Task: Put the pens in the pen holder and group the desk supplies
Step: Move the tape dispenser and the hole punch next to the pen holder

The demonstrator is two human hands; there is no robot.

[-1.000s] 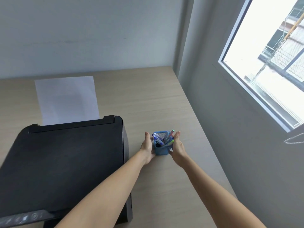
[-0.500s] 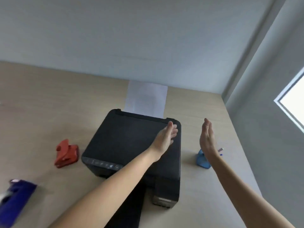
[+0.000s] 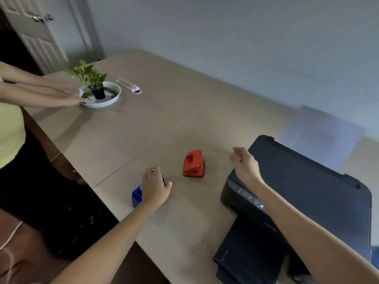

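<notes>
A red hole punch (image 3: pixel 193 163) sits on the wooden desk (image 3: pixel 155 119), between my two hands. My left hand (image 3: pixel 154 185) lies over a blue desk tool (image 3: pixel 136 194) near the desk's front edge, thumb out to the right. Whether the fingers grip the tool is hidden. My right hand (image 3: pixel 244 162) hovers above the left edge of the black printer (image 3: pixel 307 191), fingers loosely curled and holding nothing. Neither the pen holder nor the pens are in view.
At the far left, another person's hands (image 3: pixel 71 97) rest on a white dish (image 3: pixel 108 101) that holds a small potted plant (image 3: pixel 92 78). A small white object (image 3: pixel 131 87) lies beside it. The desk's edge runs diagonally just left of the blue tool.
My view has swung left, away from the pen holder that both hands held a second ago. My left hand has dropped onto the blue tool and my right hand is over the printer's left edge.
</notes>
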